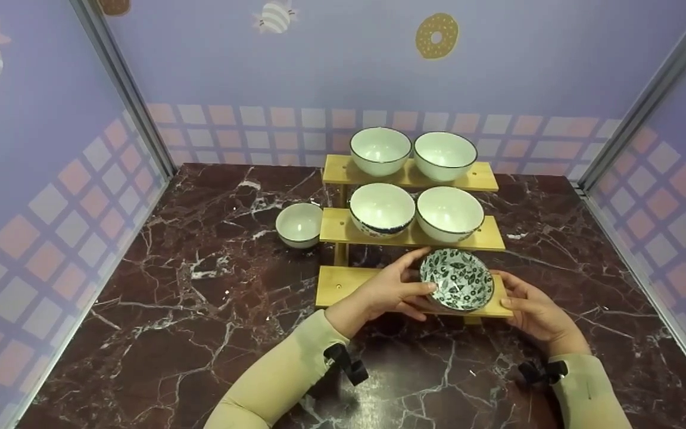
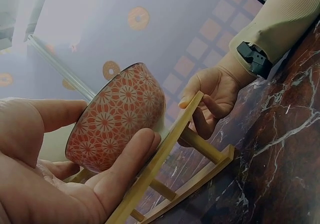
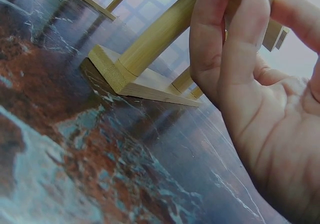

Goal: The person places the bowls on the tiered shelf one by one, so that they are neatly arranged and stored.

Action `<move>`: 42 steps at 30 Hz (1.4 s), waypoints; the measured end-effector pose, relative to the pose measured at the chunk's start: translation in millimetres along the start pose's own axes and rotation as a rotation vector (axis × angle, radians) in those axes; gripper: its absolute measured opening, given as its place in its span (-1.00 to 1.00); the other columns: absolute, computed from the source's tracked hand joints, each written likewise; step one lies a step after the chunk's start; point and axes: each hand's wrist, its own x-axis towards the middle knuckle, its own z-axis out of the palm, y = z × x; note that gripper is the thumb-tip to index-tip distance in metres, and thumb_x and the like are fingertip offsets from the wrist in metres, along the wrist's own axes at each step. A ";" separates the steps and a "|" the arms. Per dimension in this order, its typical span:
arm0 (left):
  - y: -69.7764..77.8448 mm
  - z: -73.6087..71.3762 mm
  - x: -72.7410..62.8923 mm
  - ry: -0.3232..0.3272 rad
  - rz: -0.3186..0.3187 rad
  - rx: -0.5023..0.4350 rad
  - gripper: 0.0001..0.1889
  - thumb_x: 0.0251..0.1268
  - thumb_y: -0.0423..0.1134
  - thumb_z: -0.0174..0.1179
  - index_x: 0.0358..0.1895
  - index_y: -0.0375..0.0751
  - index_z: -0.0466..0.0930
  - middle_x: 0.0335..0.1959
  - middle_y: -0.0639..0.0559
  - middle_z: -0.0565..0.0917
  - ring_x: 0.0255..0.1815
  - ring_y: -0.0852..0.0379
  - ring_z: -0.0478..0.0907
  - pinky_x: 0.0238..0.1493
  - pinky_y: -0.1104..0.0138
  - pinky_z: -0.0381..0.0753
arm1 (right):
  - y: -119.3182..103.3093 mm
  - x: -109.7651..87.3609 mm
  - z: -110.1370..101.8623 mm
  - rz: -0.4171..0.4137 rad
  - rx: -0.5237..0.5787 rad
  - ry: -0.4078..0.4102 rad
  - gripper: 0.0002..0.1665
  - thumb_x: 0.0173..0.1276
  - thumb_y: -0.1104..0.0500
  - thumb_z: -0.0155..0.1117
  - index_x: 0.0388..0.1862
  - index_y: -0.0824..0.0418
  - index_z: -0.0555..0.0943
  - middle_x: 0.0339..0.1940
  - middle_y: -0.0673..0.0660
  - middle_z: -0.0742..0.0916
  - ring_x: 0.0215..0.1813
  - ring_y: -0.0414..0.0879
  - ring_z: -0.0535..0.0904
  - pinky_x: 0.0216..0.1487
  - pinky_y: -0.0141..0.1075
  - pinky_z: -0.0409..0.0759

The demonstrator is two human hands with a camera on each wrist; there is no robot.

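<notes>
My left hand [image 1: 395, 287] grips a patterned bowl [image 1: 457, 280] by its left side, thumb at the rim and fingers along the outer wall. Dark floral print covers its inside; in the left wrist view the bowl's outside [image 2: 122, 116] is red with pale flowers. It is at the right part of the lowest step of a wooden tiered rack [image 1: 334, 286]; whether its foot bears on the board I cannot tell. The right hand [image 1: 536, 313] pinches that board's right end, and the right wrist view shows its fingers [image 3: 245, 38] curled round the wood.
Two white bowls stand on the top step, including a left one [image 1: 380, 152], and two on the middle step, including a right one [image 1: 450, 214]. Another white bowl [image 1: 299, 225] sits on the dark marbled table [image 1: 200, 333] left of the rack. Patterned walls [image 1: 319, 65] enclose the table.
</notes>
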 end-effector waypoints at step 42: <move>1.0 -58.4 -71.4 0.044 0.152 0.078 -0.25 0.48 -0.44 0.14 0.65 -0.14 0.06 0.37 -0.48 0.45 0.03 -0.11 0.75 -0.05 0.19 0.85 | -1.0 -0.3 0.5 0.014 0.003 0.002 -0.28 0.56 0.56 -0.38 0.50 0.05 0.32 0.24 0.12 0.65 0.14 -0.03 0.75 0.16 -0.28 0.77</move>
